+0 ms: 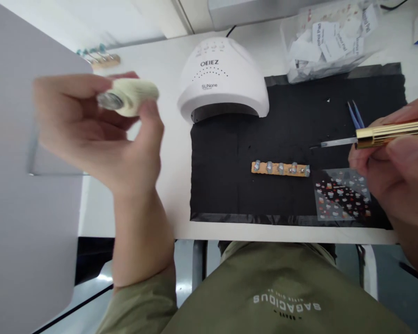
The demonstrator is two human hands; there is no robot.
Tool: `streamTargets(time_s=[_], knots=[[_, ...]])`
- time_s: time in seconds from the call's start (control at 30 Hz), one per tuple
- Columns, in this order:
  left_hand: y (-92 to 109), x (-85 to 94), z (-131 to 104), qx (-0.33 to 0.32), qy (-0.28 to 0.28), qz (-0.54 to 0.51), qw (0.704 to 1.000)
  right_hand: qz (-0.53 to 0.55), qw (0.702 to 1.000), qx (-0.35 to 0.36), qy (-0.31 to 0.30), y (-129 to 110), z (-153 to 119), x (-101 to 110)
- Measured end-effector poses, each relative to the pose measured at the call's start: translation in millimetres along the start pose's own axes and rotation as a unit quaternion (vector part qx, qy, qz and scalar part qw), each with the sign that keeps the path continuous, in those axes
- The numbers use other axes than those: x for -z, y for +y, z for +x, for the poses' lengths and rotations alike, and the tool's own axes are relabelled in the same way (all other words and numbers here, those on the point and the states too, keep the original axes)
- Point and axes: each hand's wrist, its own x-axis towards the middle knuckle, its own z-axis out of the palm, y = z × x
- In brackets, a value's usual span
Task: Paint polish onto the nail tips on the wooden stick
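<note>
My left hand [90, 116], raised at the left, is closed around a small cream-coloured bottle [139, 95]. The bottle lies tilted on its side, its shiny neck pointing left. At the right, my right hand [400, 157] pinches a thin brush [393, 133] by its ribbed gold handle; the bristle tip points left, over the black mat. Below and left of that tip lies a tan strip [278, 169] with several small grey nail tips on it. A clear sticker sheet [343, 195] with small printed figures is partly under the right hand. Blue tweezers [355, 115] lie just behind that hand.
A white nail lamp [223, 79] stands at the back of the black mat [216, 185]. Behind right is a clear plastic box [292, 69] with alcohol pad packets [334, 41]. Another small holder [106, 60] is at the back left. A grey panel [28, 208] borders the left side.
</note>
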Motion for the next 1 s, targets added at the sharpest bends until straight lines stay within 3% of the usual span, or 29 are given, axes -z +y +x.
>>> streamTargets(time_s=[0.03, 0.13, 0.2, 0.23, 0.43, 0.63, 0.87, 1.0], knots=[[27.0, 0.3, 1.2, 0.03, -0.002, -0.026, 0.999, -0.01, 1.0, 0.005, 0.015, -0.7, -0.6, -2.6], [95.9, 3.5, 0.1, 0.118, -0.161, -0.089, 0.976, -0.062, 0.997, 0.018, 0.033, -2.6, -4.3, -8.8], [120.8, 4.2, -2.5, 0.125, -0.267, -0.111, 0.949, -0.087, 0.995, 0.04, 0.017, -3.4, -6.2, -11.2], [126.6, 3.4, -4.2, 0.115, -0.281, -0.127, 0.944, -0.096, 0.994, 0.053, 0.01, -3.6, -6.6, -11.9], [124.9, -6.7, -13.0, 0.122, -0.327, -0.143, 0.926, -0.076, 0.996, 0.045, -0.027, -0.2, -4.5, -14.6], [129.5, -4.5, -10.0, 0.127, -0.319, -0.154, 0.926, -0.043, 0.995, 0.047, -0.072, 4.8, -7.5, -15.9], [128.8, -2.0, -11.7, 0.081, -0.303, -0.156, 0.937, -0.118, 0.983, 0.059, -0.131, 4.8, -13.1, -11.3], [128.0, 1.2, -14.6, 0.064, -0.32, -0.136, 0.936, -0.181, 0.964, 0.121, -0.156, 0.5, -7.9, -17.1]])
